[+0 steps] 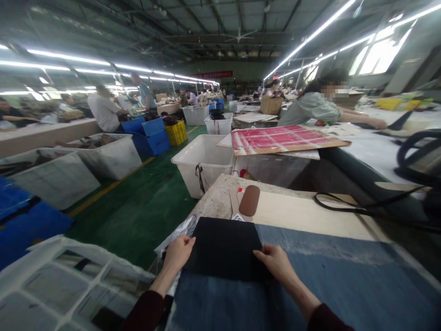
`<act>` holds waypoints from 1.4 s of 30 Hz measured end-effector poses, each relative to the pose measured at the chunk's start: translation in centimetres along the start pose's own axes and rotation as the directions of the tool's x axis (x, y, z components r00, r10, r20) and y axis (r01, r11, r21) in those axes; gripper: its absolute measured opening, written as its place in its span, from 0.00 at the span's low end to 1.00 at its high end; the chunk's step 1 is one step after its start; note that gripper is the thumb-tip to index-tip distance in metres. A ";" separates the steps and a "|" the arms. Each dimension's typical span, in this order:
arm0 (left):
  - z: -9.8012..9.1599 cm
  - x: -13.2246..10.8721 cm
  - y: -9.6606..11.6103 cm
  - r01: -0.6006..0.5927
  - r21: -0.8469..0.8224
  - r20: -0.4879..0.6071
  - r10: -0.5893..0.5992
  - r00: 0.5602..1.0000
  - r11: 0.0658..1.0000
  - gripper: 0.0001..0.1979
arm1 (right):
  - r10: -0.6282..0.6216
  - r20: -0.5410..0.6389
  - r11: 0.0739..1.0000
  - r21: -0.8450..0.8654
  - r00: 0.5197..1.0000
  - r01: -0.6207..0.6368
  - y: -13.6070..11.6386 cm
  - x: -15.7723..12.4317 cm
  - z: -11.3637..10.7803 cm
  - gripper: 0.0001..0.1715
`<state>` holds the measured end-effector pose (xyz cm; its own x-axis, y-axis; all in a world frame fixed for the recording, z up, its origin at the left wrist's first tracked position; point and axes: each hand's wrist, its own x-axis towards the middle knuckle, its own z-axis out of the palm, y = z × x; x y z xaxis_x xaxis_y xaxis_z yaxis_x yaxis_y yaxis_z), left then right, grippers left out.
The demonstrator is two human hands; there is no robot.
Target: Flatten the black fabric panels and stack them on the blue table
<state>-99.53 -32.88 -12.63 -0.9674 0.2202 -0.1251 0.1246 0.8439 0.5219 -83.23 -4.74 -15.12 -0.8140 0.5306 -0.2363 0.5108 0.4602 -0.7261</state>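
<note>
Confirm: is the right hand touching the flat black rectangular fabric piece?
Touching. Head view: the right hand rests its fingers on the right edge of the flat black rectangular fabric piece; no gap.

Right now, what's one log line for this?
left hand: black sheet, left edge | right hand: right edge | sheet: flat on blue mat

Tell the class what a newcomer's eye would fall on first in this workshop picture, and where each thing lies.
A black sheet lies on the blue-grey table cover at bottom centre, with the left hand at its left edge and the right hand laid on its right edge. Farther back, right of centre, a red-printed board lies flat, and a white bin stands on the green floor to its left.
</note>
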 end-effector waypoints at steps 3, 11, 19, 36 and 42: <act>0.2 0.2 -0.1 0.001 0.024 0.008 -0.001 1.000 1.000 0.17 | 0.015 -0.005 1.000 -0.004 1.000 -0.015 -0.1 -0.1 -0.1 0.16; 0.2 0.4 0.0 -0.004 0.086 0.015 0.002 1.000 0.996 0.16 | 0.026 -0.007 0.999 -0.021 1.000 -0.026 -0.3 -0.1 -0.2 0.14; 0.0 0.2 0.4 0.005 0.156 0.007 -0.006 1.000 0.988 0.15 | 0.030 -0.006 0.999 -0.040 1.000 -0.031 -0.4 0.0 -0.2 0.14; 2.6 -5.4 5.7 -0.642 0.303 0.028 0.667 0.744 0.704 0.13 | 0.017 -0.020 0.995 0.100 1.000 -0.015 -1.5 -0.6 -0.6 0.15; 3.5 -6.1 5.5 -0.612 0.323 0.081 0.623 0.778 0.722 0.14 | 0.062 -0.002 0.958 0.282 0.998 -0.059 0.1 -4.6 -4.0 0.13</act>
<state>-92.21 -27.88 -11.98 -0.6574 0.7365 0.1595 0.7528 0.6327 0.1814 -78.39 -4.32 -11.52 -0.7803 0.5593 -0.2798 0.4591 0.2086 -0.8636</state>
